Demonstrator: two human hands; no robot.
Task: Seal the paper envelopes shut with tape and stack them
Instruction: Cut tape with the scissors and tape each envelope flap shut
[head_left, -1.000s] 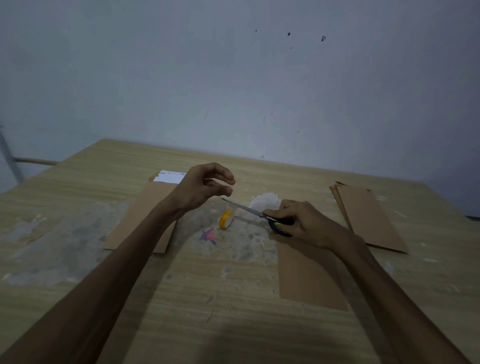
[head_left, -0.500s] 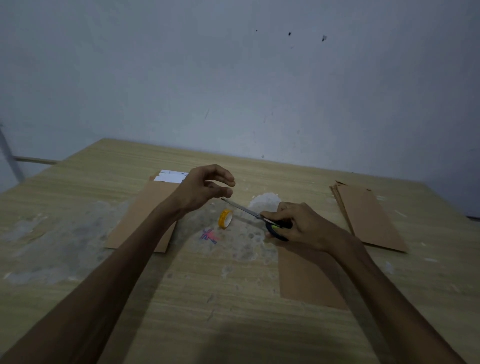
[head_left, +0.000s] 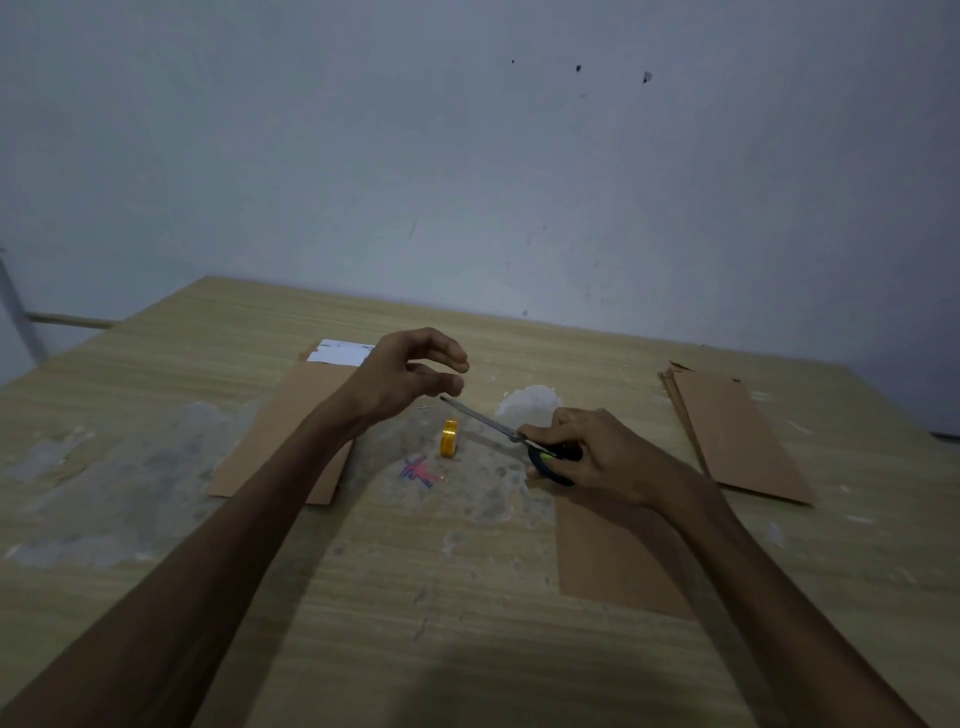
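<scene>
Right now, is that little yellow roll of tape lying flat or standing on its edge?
Standing on edge. The yellow tape roll rests upright on the wooden table, its round side facing sideways, just below the scissors blades.

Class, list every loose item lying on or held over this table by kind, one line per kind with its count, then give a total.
Single brown envelope: 2 (left, front right)
Stack of brown envelopes: 1, sheets uncountable
Yellow tape roll: 1
Scissors: 1
Total: 5
</scene>
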